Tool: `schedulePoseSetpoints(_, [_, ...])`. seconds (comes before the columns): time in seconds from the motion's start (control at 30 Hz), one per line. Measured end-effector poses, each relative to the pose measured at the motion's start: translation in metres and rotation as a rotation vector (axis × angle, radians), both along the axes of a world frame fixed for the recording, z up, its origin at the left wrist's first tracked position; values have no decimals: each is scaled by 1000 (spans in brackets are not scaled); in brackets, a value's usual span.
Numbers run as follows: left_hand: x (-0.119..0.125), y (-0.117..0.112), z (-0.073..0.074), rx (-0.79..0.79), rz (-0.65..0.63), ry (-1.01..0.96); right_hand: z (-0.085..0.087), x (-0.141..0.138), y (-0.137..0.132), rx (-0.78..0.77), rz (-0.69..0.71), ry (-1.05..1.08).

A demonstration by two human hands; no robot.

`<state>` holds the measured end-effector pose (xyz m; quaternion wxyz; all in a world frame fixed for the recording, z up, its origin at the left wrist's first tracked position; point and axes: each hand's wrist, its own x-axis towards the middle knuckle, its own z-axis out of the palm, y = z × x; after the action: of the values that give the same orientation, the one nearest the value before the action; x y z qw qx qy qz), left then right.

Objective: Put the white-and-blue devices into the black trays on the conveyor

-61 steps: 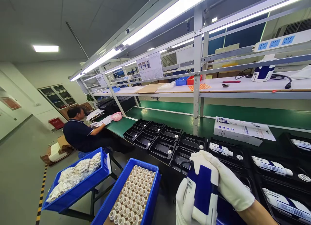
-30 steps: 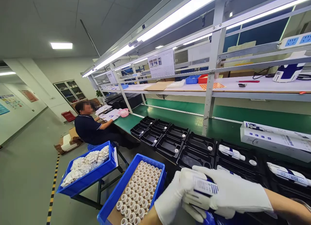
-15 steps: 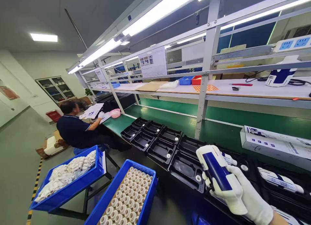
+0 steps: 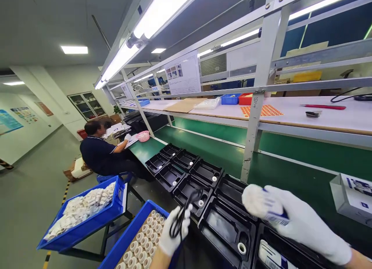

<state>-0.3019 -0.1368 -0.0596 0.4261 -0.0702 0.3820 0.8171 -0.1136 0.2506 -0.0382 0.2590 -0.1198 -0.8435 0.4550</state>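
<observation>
My left hand, in a white glove, is closed around a looped black power cord over the near edge of the tray row. On the right, my gloved right hand grips a white and blue handheld appliance, which is blurred and held above the black trays. Below it, an open black plastic tray has a white ring in its corner. Another white and blue appliance lies in the tray at the bottom right. Whether the cord joins the held appliance cannot be seen.
A blue bin of white ring parts stands at lower left, beside another blue bin of bagged white parts. A seated person works at the bench's far end. A metal post rises behind the trays; a printed box lies right.
My left hand has come into view with the black cord. The appliance in my right hand has turned end-on and risen slightly. The camera view has shifted, putting the printed box farther right.
</observation>
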Motion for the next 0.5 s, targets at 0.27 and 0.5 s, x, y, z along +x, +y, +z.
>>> schedulePoseSetpoints(0.27, [-152,210,91,48,-462,253,-173,-142,5,779,-48,-431])
schedulePoseSetpoints(0.5, [-204,296,33,-159,-725,548,-226,-218,30,606,-35,-741])
